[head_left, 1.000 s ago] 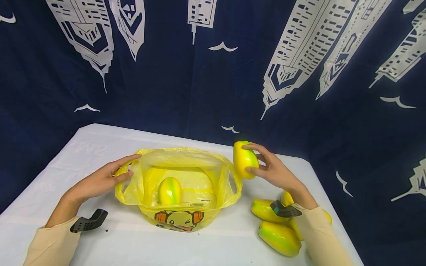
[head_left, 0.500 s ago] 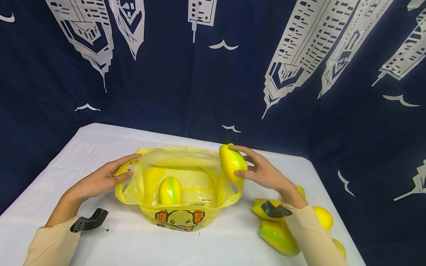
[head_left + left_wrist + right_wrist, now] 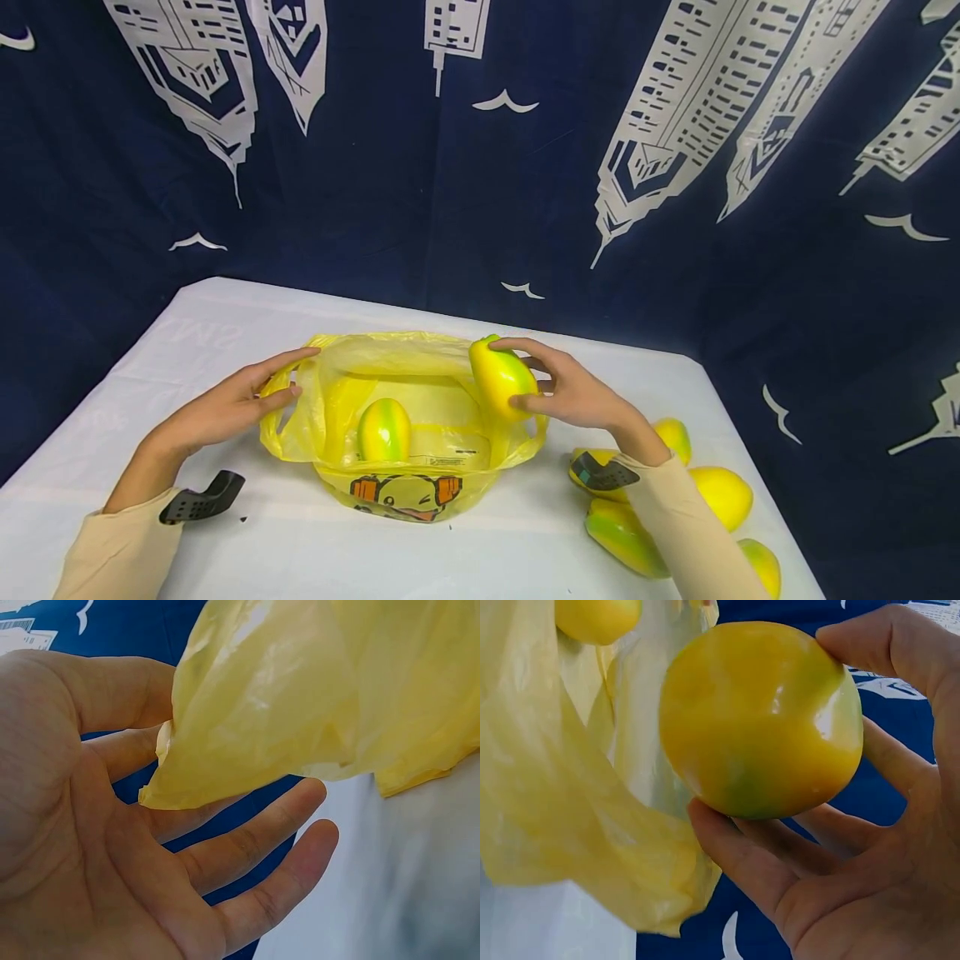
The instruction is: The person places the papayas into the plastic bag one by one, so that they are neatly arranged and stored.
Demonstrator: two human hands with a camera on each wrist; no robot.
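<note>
A thin yellow plastic bag [image 3: 477, 492] with a cartoon face on its front stands with its mouth wide. Inside it lies one yellow-green mango [image 3: 384, 429]. My right hand [image 3: 581, 396] grips another mango [image 3: 501, 382] between thumb and fingers, over the right side of the bag's mouth. The wrist camera shows that mango's rounded end [image 3: 761, 720] beside the bag's edge. My left hand [image 3: 225, 408] is at the left handle loop, its fingers spread. In the left wrist view, the bag's side [image 3: 262, 712] hangs between the thumb and the loosely extended fingers.
Several more mangoes [image 3: 720, 496] lie on the white-covered table [image 3: 525, 550] at the right, partly hidden under my right forearm. A navy curtain [image 3: 360, 217] with white building prints hangs behind the table. A small black speck [image 3: 243, 519] is on the cloth.
My right hand has carried its mango leftward and slightly down, from beside the bag to over its right side. My left hand and the bag have stayed in place.
</note>
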